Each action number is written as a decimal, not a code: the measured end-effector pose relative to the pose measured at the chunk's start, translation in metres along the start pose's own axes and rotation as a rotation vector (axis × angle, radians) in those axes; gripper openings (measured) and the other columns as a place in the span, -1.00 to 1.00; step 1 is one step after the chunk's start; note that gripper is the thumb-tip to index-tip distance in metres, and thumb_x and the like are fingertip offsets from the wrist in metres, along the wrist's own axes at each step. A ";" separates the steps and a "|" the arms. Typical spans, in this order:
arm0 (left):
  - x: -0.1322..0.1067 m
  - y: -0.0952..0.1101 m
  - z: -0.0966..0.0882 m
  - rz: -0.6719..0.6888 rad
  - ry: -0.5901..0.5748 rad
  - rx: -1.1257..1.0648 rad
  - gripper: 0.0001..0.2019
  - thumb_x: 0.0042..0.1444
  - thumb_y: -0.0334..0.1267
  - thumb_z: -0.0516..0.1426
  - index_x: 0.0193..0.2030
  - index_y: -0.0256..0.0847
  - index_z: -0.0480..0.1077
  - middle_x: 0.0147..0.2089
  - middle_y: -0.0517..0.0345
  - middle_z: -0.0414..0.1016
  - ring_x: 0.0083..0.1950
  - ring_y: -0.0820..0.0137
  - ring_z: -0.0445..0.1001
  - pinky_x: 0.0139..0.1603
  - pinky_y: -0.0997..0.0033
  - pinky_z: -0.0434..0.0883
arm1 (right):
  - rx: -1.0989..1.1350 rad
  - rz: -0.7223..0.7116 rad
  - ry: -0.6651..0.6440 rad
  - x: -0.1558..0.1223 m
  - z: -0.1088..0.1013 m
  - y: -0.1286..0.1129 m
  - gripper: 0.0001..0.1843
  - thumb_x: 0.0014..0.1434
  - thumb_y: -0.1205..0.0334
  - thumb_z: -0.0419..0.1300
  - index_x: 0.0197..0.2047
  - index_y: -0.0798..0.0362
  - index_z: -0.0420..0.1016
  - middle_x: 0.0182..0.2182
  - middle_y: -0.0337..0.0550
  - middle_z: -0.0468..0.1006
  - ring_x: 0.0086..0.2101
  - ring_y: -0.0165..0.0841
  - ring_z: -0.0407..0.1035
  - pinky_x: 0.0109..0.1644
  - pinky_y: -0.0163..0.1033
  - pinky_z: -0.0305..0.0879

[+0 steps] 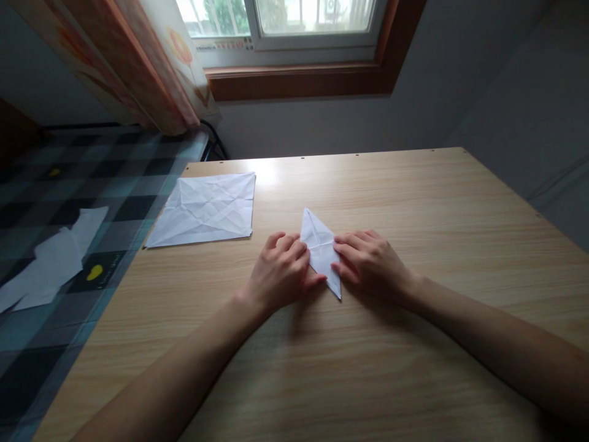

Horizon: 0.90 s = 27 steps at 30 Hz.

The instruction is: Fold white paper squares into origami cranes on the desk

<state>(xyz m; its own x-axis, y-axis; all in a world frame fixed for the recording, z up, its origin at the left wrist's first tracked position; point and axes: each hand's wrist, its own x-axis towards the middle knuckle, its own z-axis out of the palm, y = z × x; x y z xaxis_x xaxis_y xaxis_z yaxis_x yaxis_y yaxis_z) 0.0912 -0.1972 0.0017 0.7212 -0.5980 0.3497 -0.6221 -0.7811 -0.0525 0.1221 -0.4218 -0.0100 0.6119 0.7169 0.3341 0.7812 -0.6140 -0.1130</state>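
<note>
A small white paper folded into a narrow kite shape (pixel 321 245) lies on the wooden table (pixel 414 202), pointing away from me. My left hand (pixel 283 270) rests on its left edge, fingers curled and pressing down, thumb under the lower tip. My right hand (pixel 370 261) presses the right edge with fingers held together and flat. Both hands pin the folded paper to the tabletop.
A creased white square sheet (pixel 205 209) lies flat at the table's far left. Left of the table is a bed with a checked cover (pixel 59 184) and loose white paper pieces (pixel 50 258). A curtain (pixel 151 67) and window (pixel 285 18) are behind.
</note>
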 end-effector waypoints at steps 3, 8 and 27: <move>0.000 0.003 -0.001 0.008 -0.020 0.052 -0.50 0.26 0.13 -0.03 -0.28 -0.25 0.52 -0.23 -0.06 0.55 -0.06 0.13 0.45 0.08 0.06 0.25 | -0.023 0.027 -0.035 -0.001 -0.002 -0.008 -0.60 0.26 0.01 0.14 -0.06 0.20 0.51 -0.01 0.17 0.52 -0.07 -0.07 0.40 0.03 -0.03 0.26; 0.000 -0.001 -0.002 0.022 -0.047 0.067 -0.48 0.24 0.17 -0.03 -0.28 -0.25 0.52 -0.28 -0.06 0.52 -0.15 0.16 0.43 0.04 0.05 0.28 | -0.038 0.021 -0.111 -0.006 -0.009 -0.013 -0.41 0.26 -0.04 0.13 0.13 0.31 0.39 0.10 0.27 0.43 0.06 0.00 0.33 0.14 0.04 0.21; 0.001 -0.014 0.008 -0.090 -0.112 -0.227 -0.77 0.23 -0.08 0.07 -0.18 -0.21 0.38 0.19 -0.13 0.43 0.21 0.15 0.40 0.21 0.07 0.30 | -0.077 -0.052 -0.188 -0.012 -0.011 -0.025 -0.30 0.28 0.00 0.05 0.24 0.45 0.26 0.22 0.42 0.26 0.23 0.08 0.16 0.29 0.12 0.11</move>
<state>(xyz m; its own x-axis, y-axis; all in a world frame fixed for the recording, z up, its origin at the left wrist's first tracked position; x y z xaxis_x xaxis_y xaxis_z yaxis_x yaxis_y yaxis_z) 0.1027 -0.1884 -0.0052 0.7979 -0.5542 0.2370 -0.5975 -0.7792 0.1893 0.0941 -0.4189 -0.0011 0.5891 0.7928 0.1562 0.8049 -0.5928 -0.0264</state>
